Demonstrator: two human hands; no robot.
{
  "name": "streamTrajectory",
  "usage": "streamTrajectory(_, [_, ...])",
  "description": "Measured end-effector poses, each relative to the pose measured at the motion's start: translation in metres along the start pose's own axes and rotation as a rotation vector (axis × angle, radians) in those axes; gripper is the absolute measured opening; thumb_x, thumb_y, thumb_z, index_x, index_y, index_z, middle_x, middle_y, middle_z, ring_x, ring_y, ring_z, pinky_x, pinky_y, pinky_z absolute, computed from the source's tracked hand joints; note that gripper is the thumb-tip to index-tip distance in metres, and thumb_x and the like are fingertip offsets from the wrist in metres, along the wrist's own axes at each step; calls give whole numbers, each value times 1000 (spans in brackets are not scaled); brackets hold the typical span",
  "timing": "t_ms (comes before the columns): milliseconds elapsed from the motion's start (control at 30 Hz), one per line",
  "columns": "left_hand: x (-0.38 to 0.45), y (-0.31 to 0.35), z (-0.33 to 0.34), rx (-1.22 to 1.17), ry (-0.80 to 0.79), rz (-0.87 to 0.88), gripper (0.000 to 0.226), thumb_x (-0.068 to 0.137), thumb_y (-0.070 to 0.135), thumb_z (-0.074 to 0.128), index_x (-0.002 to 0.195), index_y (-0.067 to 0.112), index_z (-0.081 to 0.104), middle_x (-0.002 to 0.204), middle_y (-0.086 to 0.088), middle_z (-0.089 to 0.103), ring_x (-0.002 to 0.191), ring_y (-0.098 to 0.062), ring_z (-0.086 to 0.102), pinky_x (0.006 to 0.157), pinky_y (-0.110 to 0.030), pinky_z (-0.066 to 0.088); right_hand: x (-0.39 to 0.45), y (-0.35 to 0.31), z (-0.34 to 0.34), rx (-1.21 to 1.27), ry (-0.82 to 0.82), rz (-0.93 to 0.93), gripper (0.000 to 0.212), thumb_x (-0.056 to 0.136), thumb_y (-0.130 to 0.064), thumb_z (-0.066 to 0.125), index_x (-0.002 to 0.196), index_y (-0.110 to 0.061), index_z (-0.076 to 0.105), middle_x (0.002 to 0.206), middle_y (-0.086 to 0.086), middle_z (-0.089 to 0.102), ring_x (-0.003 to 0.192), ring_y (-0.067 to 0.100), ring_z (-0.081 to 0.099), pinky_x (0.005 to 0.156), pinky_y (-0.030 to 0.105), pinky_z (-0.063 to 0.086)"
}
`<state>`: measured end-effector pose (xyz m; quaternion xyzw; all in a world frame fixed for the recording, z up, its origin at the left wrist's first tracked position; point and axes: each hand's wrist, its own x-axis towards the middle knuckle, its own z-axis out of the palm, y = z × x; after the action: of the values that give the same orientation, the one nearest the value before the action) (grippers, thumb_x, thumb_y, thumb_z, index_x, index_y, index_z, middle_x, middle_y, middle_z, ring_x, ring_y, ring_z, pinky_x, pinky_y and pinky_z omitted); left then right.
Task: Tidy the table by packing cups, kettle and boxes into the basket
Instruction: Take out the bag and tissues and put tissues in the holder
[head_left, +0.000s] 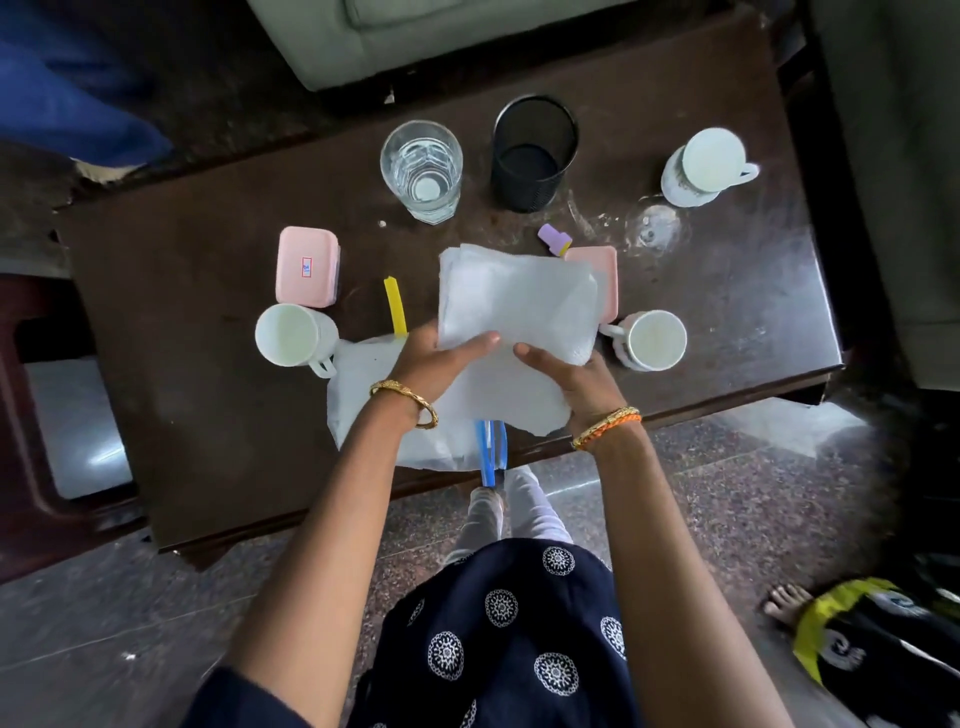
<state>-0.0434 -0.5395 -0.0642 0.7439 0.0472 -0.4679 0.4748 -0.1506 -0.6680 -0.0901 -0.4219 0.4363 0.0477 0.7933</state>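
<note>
While you look down at the dark wooden table, your far left holds a pink box with a small label on its lid, lying flat, and just in front of it a white cup with its mouth up and handle turned toward the middle. A yellow strip lies beside them, its near end running under a white sheet spread at the table's near edge, from which blue handles hang over the side. Your left hand pinches the near edge of a folded white cloth, thumb on top and fingers curled beneath. Your right hand grips the same edge just beside it, thumb over the cloth, so both hands carry it above the table's middle. Behind the cloth stand a clear glass and a black mesh holder, side by side near the far edge. A small purple and yellow piece lies next to a second pink box, which the cloth partly hides. Right of that a second white cup stands upright, and a third cup sits well apart near the far right corner. You cannot tell a basket or a kettle for certain anywhere on the table.
</note>
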Motion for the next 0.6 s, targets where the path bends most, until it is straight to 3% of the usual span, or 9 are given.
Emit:
streamTrajectory(67, [2,2,-3,-45,13,-20,22,78,33,72,95,18,69,101,-10,72,100,-25,66,88,-38,55,3,-4,-3,-6,19,2,28,76,-3,72,101,-15,65,97,4,73,90,24,69,80,47,57])
streamTrajectory(167, [3,6,-3,-37,6,-11,17,77,27,73,92,22,67,103,-7,71,101,-24,65,89,-39,54,6,-8,-7,-121,-17,34,37,75,-6,74,109,-11,63,109,12,69,100,31,66,87,51,54])
streamTrajectory(233, [5,8,-1,-26,31,12,13,79,23,72,87,28,64,99,-1,69,95,-19,65,83,-33,54,10,-14,-10,-153,-41,29,36,74,-11,75,109,-14,64,106,7,71,99,27,67,82,42,57])
streamTrajectory(300, [8,13,1,26,54,52,10,81,24,70,82,31,62,89,7,66,83,-7,63,65,-18,53,15,-26,-14,-202,-17,-27,30,76,-13,75,104,-14,66,98,0,73,95,24,68,73,31,58])
streamTrajectory(367, [10,23,3,88,79,93,6,82,25,68,87,25,64,83,10,65,78,-7,62,55,-12,50,20,-39,-17,-330,46,-76,28,76,-14,76,102,-10,65,93,-4,70,93,24,67,73,31,57])
streamTrajectory(467, [20,43,10,223,177,182,21,84,21,65,99,7,67,94,-8,70,88,-23,64,71,-22,45,29,-64,-12,-467,191,-168,32,75,-12,77,102,-9,62,90,-1,66,85,19,64,73,31,55])
streamTrajectory(600, [36,77,18,318,431,412,22,88,21,59,89,-1,64,92,-20,68,84,-32,61,64,-23,36,42,-105,0,-498,426,-420,22,75,-13,76,94,-5,67,89,10,69,80,24,63,70,31,51])
